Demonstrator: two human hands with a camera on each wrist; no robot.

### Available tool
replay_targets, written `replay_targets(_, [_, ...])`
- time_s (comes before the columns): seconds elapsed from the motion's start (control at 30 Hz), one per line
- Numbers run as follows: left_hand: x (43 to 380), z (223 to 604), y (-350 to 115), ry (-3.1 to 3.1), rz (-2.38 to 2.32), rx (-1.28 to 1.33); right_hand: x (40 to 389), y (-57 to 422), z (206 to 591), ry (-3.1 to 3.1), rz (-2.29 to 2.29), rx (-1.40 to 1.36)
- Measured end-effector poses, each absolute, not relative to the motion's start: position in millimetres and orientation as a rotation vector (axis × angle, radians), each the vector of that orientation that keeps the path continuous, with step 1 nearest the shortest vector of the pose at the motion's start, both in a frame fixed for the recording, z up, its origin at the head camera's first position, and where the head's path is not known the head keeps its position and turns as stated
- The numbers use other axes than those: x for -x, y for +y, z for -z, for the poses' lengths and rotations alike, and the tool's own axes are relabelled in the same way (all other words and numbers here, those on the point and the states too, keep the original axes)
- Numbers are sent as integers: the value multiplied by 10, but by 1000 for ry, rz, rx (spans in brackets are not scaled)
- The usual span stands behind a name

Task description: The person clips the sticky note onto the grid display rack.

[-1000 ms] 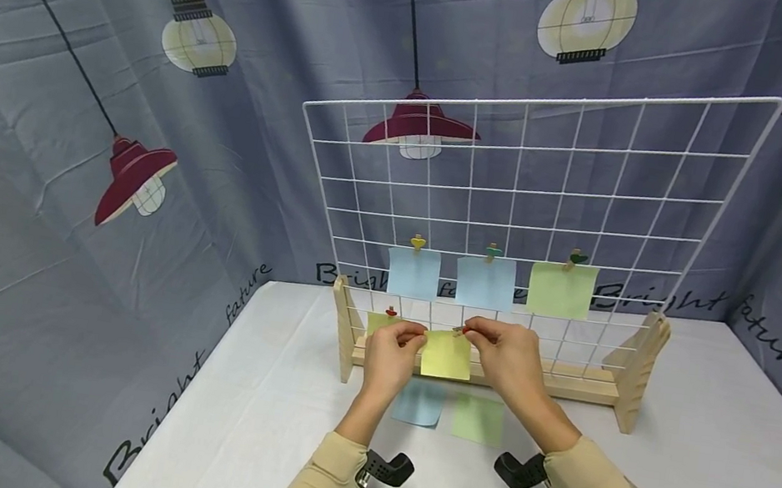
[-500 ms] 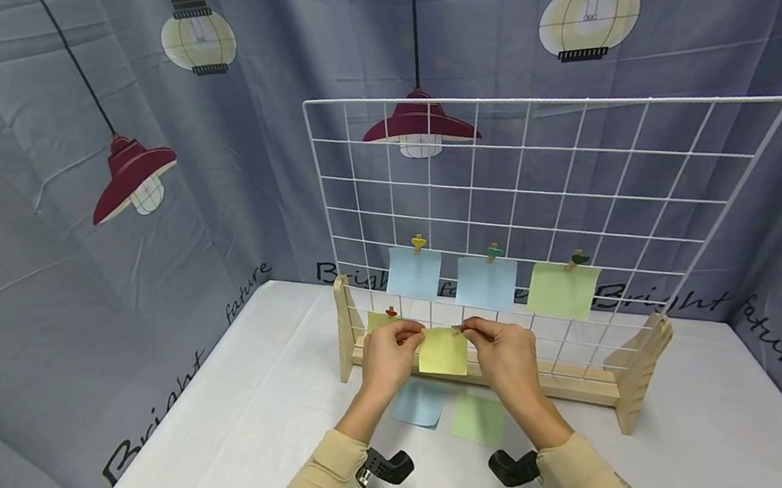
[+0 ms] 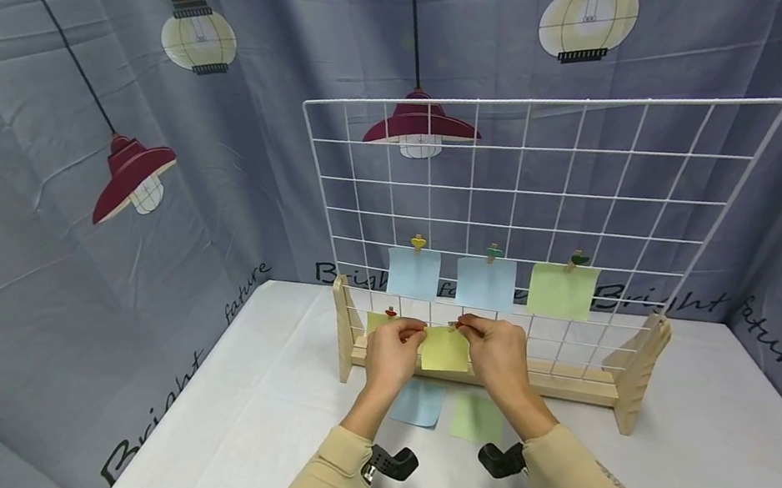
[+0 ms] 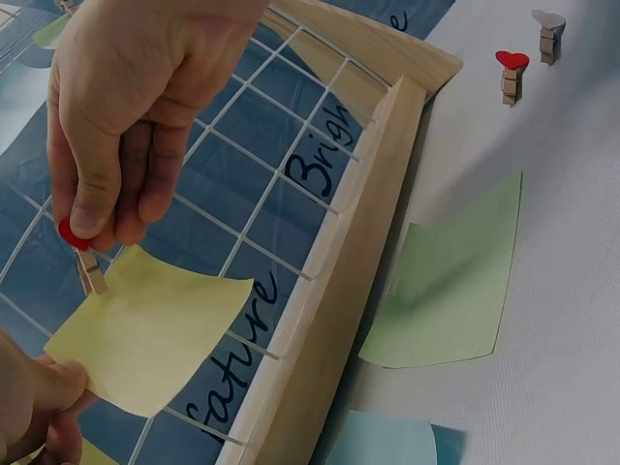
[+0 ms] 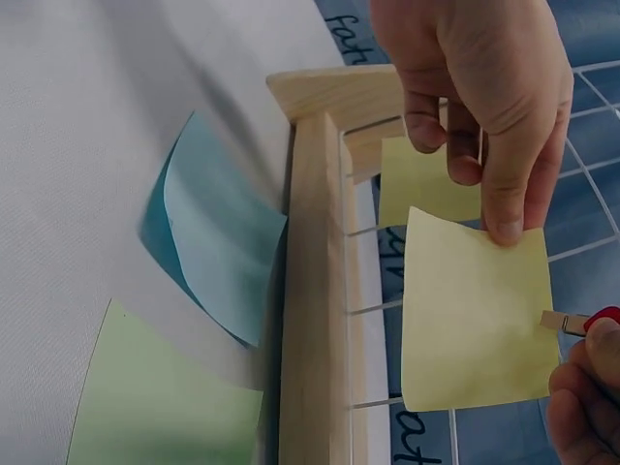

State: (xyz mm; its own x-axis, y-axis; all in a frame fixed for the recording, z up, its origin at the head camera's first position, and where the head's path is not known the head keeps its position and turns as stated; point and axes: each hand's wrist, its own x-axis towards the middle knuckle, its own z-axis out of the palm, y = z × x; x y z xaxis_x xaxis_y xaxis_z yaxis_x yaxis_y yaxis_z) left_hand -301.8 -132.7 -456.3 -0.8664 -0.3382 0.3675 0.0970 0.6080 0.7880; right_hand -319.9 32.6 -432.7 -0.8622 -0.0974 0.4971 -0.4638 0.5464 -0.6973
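My left hand (image 3: pixel 392 354) pinches the left edge of a yellow sticky note (image 3: pixel 446 350) between thumb and finger, holding it in front of the lower wires of a white grid panel (image 3: pixel 519 162). With my right hand (image 3: pixel 499 353) I pinch a small wooden clothespin (image 4: pixel 92 271) topped by a red heart. In both wrist views the clothespin's tip overlaps the note's top edge. Another yellow note (image 5: pixel 431 179) hangs from a red-heart clothespin (image 3: pixel 391 311) at the left, partly behind my left hand.
Above hang two blue notes (image 3: pixel 413 273) and a green note (image 3: pixel 562 291) on heart clothespins. Blue notes (image 5: pixel 218 232) and a green note (image 4: pixel 446 281) lie on the white table before the wooden base (image 4: pixel 368 262). Two loose clothespins (image 4: pixel 511 79) lie near the base's end.
The right hand and its clothespin have shifted slightly left along the note's top edge. The note has risen a little; the left hand has barely moved.
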Motion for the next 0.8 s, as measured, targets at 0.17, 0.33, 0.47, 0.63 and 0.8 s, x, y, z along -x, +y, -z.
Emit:
replay_targets(0.17, [3021, 4551, -1333, -2356, 1202, -217, 3202, 294, 4326, -2407, -1248, -431])
replay_targets(0.33, [3022, 4549, -1341, -2353, 1198, -209, 3207, 270, 4329, -2416, -1219, -428])
replay_targets(0.47, [3034, 4552, -1333, -2349, 1193, -209, 3204, 257, 4319, -2429, -1191, -438])
replay_targets(0.63, [3051, 4561, -1320, -2352, 1206, -210, 3204, 242, 4312, -2432, -1150, -473])
replay_targets(0.8, [3063, 4585, -1320, -2343, 1209, -207, 3200, 216, 4313, -2445, -1122, -485])
